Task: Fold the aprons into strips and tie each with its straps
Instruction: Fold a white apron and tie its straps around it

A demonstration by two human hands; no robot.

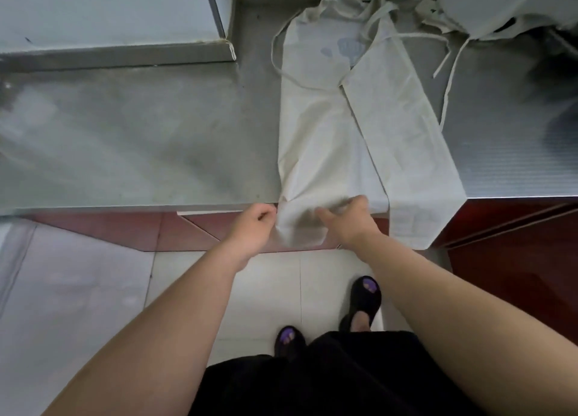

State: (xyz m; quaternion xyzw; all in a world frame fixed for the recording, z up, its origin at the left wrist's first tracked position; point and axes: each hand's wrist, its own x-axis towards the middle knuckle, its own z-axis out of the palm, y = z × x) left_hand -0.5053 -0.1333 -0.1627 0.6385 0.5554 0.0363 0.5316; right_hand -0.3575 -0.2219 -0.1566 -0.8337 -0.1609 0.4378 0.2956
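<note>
Left grip [255,220] pinches the left edge of the cream apron [316,127], whose end hangs over the table [140,134] rim on the 6 o'clock side. The apron stretches as a long strip toward 12 o'clock. Right grip [350,220], fingers curled, clutches that same hanging end. Loose straps [450,71] trail at 2 o'clock.

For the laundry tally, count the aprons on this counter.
3: the left apron, gripped by left hand and right hand at the counter edge; folded apron right of it, overhanging; crumpled apron far right, possibly hiding more.
</note>
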